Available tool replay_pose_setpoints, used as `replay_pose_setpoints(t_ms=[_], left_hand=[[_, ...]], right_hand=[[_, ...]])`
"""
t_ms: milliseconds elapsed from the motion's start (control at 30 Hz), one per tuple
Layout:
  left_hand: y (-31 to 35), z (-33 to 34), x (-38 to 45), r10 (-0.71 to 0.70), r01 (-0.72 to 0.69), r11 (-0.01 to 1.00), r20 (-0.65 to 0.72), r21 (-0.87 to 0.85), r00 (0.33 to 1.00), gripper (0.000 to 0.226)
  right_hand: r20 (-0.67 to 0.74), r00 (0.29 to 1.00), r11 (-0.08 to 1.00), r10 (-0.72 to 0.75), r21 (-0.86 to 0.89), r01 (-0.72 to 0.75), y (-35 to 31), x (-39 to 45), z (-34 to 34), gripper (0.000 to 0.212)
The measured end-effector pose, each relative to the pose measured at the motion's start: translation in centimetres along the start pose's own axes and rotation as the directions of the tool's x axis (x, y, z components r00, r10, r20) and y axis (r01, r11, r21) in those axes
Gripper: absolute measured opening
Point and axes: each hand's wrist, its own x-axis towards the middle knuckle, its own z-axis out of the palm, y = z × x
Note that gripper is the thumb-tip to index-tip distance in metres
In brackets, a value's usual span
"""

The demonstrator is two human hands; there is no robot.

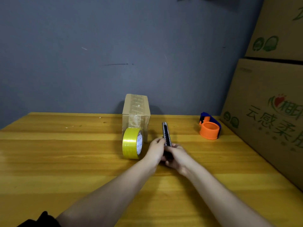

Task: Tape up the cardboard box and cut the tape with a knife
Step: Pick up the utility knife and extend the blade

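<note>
Brown corrugated card: the small cardboard box stands upright at 12 o'clock from the hands, near the far edge of the wooden table. A glossy strip of clear printed tape already runs over its top and down the face towards the camera, slightly wrinkled, catching light. Judgement: at least one seam is taped; whether the strip is cut free from the roll cannot be told.

Tape roll: translucent yellow wound film on a white printed core, standing on edge, just in front of the box and possibly touching it. At 9 o'clock from the hands, close by.

Utility knife: slim metallic body with a black ridged slider track, tip pointing to 12 o'clock, tilted up off the table. Exposed blade too small to confirm.

Left hand: fingers curled together, thumb and fingertips pinching the knife's left side. Right hand: fingers wrapped and clamped on the lower handle. Both hands grip the knife; judgement: blade is being set or retracted, so the cutting step is in hand or just finished.

Orange and blue plastic tape dispenser, smooth, round hub, empty, at 2 o'clock, well apart. Large printed cartons stacked at 3 o'clock.

Remaining, as judged: confirm cut, put knife down.
</note>
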Motion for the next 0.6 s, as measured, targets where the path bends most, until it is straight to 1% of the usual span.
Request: replay_pose_setpoints(t_ms=[100,133,167,233,300,433,600], left_hand=[[-0.8,-0.7,-0.9,0.053,-0.052,0.998,0.033,-0.029,0.998,0.027],[-1.1,-1.0,-1.1,0.073,-0.070,0.996,0.052,-0.060,0.996,0.028],[-1.4,-1.1,-1.2,0.091,-0.083,0.992,0.073,-0.097,0.993,0.029],[-1.6,-1.4,-1.5,0.122,-0.102,0.979,0.107,-0.174,0.987,0.028],[-1.7,-1.5,-1.6,0.134,-0.105,0.973,0.135,-0.203,0.982,0.025],[-2.2,-1.8,-1.3,0.167,-0.121,0.959,0.166,-0.257,0.972,0.021],[-2.3,-2.1,-1.2,0.172,-0.100,0.940,0.200,-0.327,0.965,0.024]], right_hand=[[0.079,0.991,0.990,-0.108,-0.078,0.114,1.1,-1.6,0.3,0.016],[0.118,0.984,0.987,-0.136,-0.069,0.145,1.4,-1.8,0.2,0.018],[0.161,0.975,0.987,-0.152,-0.032,0.159,1.5,-1.9,0.1,0.019],[0.223,0.962,0.987,-0.157,0.080,0.142,1.7,-2.1,-0.1,0.023],[0.243,0.956,0.981,-0.164,0.144,0.131,1.9,-2.1,-0.3,0.026],[0.270,0.942,0.977,-0.198,0.127,0.169,2.0,-2.2,-0.7,0.024],[0.316,0.919,0.970,-0.236,0.137,0.202,2.3,-2.1,-1.0,0.031]])
